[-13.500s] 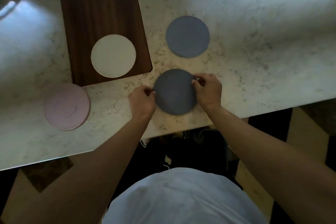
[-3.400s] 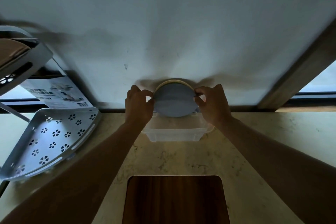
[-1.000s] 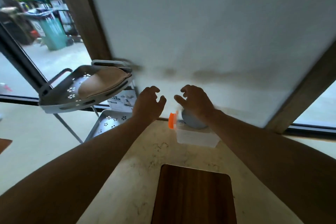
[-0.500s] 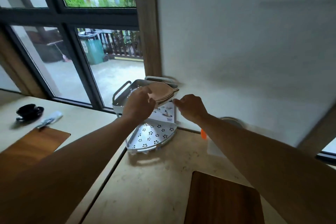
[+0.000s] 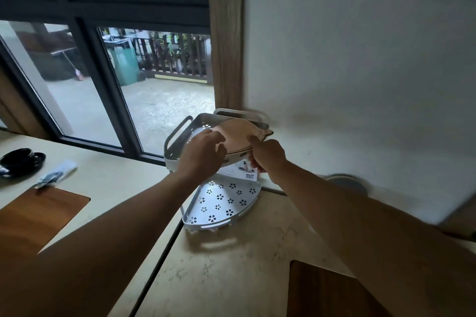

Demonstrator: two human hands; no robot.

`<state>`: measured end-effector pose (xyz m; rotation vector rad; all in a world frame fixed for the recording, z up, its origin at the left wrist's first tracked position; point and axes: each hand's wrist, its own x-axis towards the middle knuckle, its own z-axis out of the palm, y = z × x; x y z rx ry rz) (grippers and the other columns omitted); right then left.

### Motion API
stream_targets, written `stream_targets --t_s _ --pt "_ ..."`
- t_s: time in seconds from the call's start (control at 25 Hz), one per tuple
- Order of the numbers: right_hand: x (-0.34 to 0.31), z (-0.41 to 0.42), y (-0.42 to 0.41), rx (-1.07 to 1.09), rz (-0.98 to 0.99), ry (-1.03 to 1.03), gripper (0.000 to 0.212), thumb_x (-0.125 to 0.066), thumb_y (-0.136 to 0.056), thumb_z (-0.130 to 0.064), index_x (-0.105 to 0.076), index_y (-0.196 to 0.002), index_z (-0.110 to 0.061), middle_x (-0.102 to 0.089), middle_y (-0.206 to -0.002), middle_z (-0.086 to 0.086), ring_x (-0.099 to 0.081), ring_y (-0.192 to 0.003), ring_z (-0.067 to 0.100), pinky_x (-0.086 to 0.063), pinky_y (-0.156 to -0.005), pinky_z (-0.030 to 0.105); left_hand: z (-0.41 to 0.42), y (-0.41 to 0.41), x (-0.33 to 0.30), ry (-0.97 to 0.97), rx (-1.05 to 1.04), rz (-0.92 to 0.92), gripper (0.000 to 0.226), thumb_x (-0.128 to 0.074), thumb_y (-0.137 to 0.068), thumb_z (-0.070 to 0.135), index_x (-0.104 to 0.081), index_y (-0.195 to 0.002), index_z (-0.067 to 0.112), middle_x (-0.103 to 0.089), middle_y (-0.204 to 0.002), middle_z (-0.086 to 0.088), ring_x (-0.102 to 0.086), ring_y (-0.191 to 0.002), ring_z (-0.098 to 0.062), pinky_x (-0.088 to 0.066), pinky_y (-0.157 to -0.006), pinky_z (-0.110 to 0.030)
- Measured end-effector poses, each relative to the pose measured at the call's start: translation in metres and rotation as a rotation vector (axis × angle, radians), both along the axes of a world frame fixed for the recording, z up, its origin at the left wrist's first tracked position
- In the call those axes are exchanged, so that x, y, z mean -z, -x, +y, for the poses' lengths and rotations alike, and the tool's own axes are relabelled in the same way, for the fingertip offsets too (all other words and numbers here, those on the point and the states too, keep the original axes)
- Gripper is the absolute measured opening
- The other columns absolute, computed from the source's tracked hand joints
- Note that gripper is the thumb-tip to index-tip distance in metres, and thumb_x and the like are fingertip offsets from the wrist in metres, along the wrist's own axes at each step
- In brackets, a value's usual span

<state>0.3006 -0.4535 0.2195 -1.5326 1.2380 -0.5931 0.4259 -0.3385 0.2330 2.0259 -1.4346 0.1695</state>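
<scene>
A stack of tan round mats [image 5: 240, 130] lies on the upper tier [image 5: 177, 136] of a white corner rack. My left hand [image 5: 203, 153] has its fingers curled over the stack's left edge. My right hand [image 5: 268, 154] pinches the right edge, index finger on top and the other fingers beneath. A grey round mat [image 5: 346, 183] stands against the wall to the right, mostly hidden behind my right forearm.
The rack's lower tier [image 5: 221, 203] with flower-shaped holes holds a printed leaflet [image 5: 244, 172]. Dark wooden boards lie at bottom right [image 5: 334, 291] and on the left counter [image 5: 33, 216]. A black cup on a saucer [image 5: 20, 161] and a small packet [image 5: 56, 175] sit far left by the window.
Both hands left the grey mat in its clear container and moved left and up to the rack. They now hold the tan stack at its two edges.
</scene>
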Motion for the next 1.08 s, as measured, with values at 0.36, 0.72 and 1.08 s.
stream_targets --t_s 0.36,0.72,1.08 --pt "0.002 -0.005 -0.01 -0.125 -0.003 0.327 0.028 -0.043 -0.098 -0.023 -0.06 -0.087 -0.004 -0.06 -0.07 0.01 -0.056 -0.061 0.022 -0.04 -0.052 0.026 -0.015 -0.001 0.013 -0.005 -0.033 0.074 0.023 -0.057 -0.088 0.015 -0.073 -0.103 0.009 -0.073 -0.104 -0.014 -0.066 -0.09 -0.032 -0.055 -0.081 -0.044" --pt "-0.086 0.006 0.023 -0.251 -0.139 0.789 0.019 -0.051 -0.098 -0.028 -0.058 -0.085 -0.016 -0.055 -0.068 -0.011 -0.056 -0.058 0.002 -0.038 -0.049 0.003 -0.013 0.015 -0.04 0.153 0.052 0.267 0.028 -0.046 -0.094 0.003 -0.059 -0.117 0.008 -0.067 -0.116 -0.016 -0.065 -0.095 -0.025 -0.057 -0.075 -0.035" --pt "-0.122 -0.003 0.15 -0.575 0.277 1.056 0.026 -0.053 -0.098 -0.024 -0.052 -0.075 -0.013 -0.05 -0.068 -0.002 -0.05 -0.062 0.015 -0.035 -0.057 0.028 -0.016 0.07 -0.073 0.014 0.241 0.348 0.036 -0.058 -0.085 0.005 -0.057 -0.121 0.009 -0.066 -0.114 -0.019 -0.063 -0.105 -0.037 -0.055 -0.087 -0.052"
